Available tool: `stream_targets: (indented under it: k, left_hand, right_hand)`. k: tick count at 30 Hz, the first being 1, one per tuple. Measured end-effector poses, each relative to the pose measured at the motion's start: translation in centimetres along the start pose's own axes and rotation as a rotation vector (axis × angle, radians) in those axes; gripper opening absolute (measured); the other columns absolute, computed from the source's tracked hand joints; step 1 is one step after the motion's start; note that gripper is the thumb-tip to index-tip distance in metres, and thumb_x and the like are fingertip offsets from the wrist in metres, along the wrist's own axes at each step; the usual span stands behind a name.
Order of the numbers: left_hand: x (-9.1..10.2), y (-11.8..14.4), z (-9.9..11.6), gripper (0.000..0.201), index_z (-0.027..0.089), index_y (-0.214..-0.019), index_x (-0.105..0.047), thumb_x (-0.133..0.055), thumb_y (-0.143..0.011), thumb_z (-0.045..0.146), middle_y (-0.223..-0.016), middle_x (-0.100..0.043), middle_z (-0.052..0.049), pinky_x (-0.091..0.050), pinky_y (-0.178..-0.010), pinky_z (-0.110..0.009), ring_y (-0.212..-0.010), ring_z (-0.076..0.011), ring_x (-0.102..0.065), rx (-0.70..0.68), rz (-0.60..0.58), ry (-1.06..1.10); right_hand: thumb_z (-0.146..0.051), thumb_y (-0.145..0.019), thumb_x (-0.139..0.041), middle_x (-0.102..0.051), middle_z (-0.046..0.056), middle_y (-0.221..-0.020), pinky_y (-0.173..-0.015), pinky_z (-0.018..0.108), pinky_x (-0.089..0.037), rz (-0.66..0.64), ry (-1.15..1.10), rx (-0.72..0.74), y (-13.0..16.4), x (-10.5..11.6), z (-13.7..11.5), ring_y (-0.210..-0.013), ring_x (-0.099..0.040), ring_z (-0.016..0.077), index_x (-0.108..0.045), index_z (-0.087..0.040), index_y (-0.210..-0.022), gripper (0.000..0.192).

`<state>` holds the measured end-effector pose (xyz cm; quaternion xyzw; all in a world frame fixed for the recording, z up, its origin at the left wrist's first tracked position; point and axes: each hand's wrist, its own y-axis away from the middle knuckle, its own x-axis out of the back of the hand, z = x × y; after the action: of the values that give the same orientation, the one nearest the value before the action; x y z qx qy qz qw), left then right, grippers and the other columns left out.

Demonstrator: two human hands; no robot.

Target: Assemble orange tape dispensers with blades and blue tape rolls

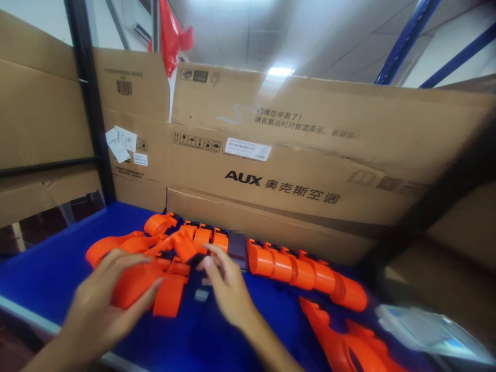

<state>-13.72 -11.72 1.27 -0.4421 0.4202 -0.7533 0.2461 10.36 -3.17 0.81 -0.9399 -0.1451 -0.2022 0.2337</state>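
My left hand (104,299) is wrapped round a bright orange plastic part (134,284), its thumb on the near side and fingers over the top. A narrower arm of orange plastic reaches from there toward my right hand (228,284). The right thumb and fingertips are pinched together close to a blocky orange end (184,247) with a dark tip. What sits between those fingertips is too small and blurred to make out. Just below lies a curved orange piece (169,295), and small grey pieces (201,295) rest on the blue surface (217,330).
Orange curved parts (302,271) stand in a row along the back right, with a dark flat box (237,250) at their left end. Larger orange pieces (344,343) and a clear plastic case (430,330) lie front right. A cardboard wall (310,155) closes the back.
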Motion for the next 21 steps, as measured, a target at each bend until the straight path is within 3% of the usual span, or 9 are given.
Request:
stream_targets:
  k: [3, 5, 7, 8, 10, 13, 16, 19, 21]
  left_hand:
    - [-4.1, -0.9, 3.2, 0.031, 0.026, -0.114, -0.06, -0.07, -0.085, 0.03, -0.101, -0.07, -0.003, -0.054, -0.091, -0.043, -0.096, -0.0248, -0.068, -0.026, -0.14, 0.188]
    - [-5.9, -1.2, 5.6, 0.037, 0.026, -0.121, -0.056, -0.068, -0.087, 0.034, -0.113, -0.068, -0.007, -0.054, -0.092, -0.044, -0.103, -0.0265, -0.067, 0.11, -0.217, 0.354]
    - [-7.0, -1.6, 7.8, 0.055, 0.028, -0.139, -0.042, -0.064, -0.09, 0.037, -0.124, -0.065, -0.008, -0.056, -0.092, -0.043, -0.108, -0.0263, -0.066, 0.287, -0.358, 0.645]
    - [-7.6, -1.8, 8.7, 0.054, 0.03, -0.144, -0.038, -0.057, -0.094, 0.038, -0.126, -0.064, -0.008, -0.055, -0.093, -0.043, -0.11, -0.0255, -0.065, 0.375, -0.441, 0.792]
    - [-9.0, -2.4, 10.0, 0.046, 0.03, -0.142, -0.044, -0.049, -0.098, 0.043, -0.129, -0.063, -0.01, -0.052, -0.098, -0.043, -0.118, -0.0263, -0.062, 0.565, -0.424, 0.957]
    - [-12.1, -3.5, 11.0, 0.049, 0.028, -0.135, -0.055, -0.064, -0.089, 0.044, -0.138, -0.059, -0.009, -0.043, -0.107, -0.042, -0.132, -0.0283, -0.052, 0.745, -0.479, 1.174]
    - [-15.2, -4.2, 11.4, 0.034, 0.019, -0.105, -0.07, -0.067, -0.085, 0.046, -0.109, -0.072, -0.01, -0.049, -0.093, -0.037, -0.11, -0.0272, -0.065, 0.9, -0.603, 1.431]
    - [-16.8, -4.1, 11.3, 0.032, 0.016, -0.08, -0.069, -0.072, -0.08, 0.048, -0.079, -0.069, -0.004, -0.048, -0.067, -0.027, -0.072, -0.0177, -0.065, 1.032, -0.472, 1.473]
    - [-17.2, -3.7, 11.0, 0.032, 0.016, -0.076, -0.067, -0.074, -0.078, 0.047, -0.071, -0.064, -0.001, -0.043, -0.059, -0.024, -0.062, -0.0132, -0.058, 1.092, -0.316, 1.494]
  right_hand:
    - [-0.054, -0.096, -0.048, -0.068, 0.0, -0.076, -0.061, 0.028, -0.049, 0.12, -0.289, -0.083, -1.0, 1.6, 0.3, -0.066, -0.062, 0.0174, -0.059, -0.024, -0.129, 0.046]
    - [-0.055, -0.089, -0.059, -0.067, 0.0, -0.075, -0.058, 0.027, -0.048, 0.241, -0.372, -0.121, -1.6, 3.0, 1.1, -0.061, -0.061, 0.0165, -0.065, -0.022, -0.118, 0.044]
    - [-0.055, -0.084, -0.065, -0.068, 0.001, -0.076, -0.054, 0.027, -0.047, 0.345, -0.401, -0.158, -1.8, 4.5, 2.1, -0.059, -0.059, 0.0159, -0.069, -0.021, -0.107, 0.041]
    - [-0.055, -0.082, -0.067, -0.068, 0.001, -0.074, -0.052, 0.026, -0.046, 0.391, -0.411, -0.172, -1.7, 5.2, 2.6, -0.057, -0.058, 0.0153, -0.07, -0.02, -0.103, 0.04]
    - [-0.054, -0.081, -0.069, -0.064, 0.0, -0.068, -0.047, 0.024, -0.041, 0.424, -0.434, -0.201, -1.4, 6.4, 3.5, -0.053, -0.054, 0.0142, -0.07, -0.02, -0.099, 0.039]
    - [-0.054, -0.081, -0.069, -0.062, -0.001, -0.065, -0.046, 0.024, -0.038, 0.406, -0.444, -0.223, -0.9, 7.2, 4.2, -0.052, -0.052, 0.014, -0.069, -0.02, -0.099, 0.038]
    - [-0.057, -0.087, -0.06, -0.062, 0.0, -0.07, -0.05, 0.026, -0.04, 0.408, -0.377, -0.194, -0.6, 7.5, 4.6, -0.056, -0.054, 0.0158, -0.067, -0.021, -0.103, 0.039]
    - [-0.052, -0.1, -0.036, -0.061, 0.001, -0.071, -0.057, 0.029, -0.042, 0.384, -0.191, -0.142, 0.2, 8.1, 5.1, -0.06, -0.054, 0.0179, -0.063, -0.021, -0.108, 0.043]
    - [-0.039, -0.1, -0.036, -0.06, 0.002, -0.073, -0.066, 0.031, -0.043, 0.275, 0.071, -0.094, 1.0, 8.6, 5.3, -0.068, -0.055, 0.0191, -0.064, -0.02, -0.097, 0.034]
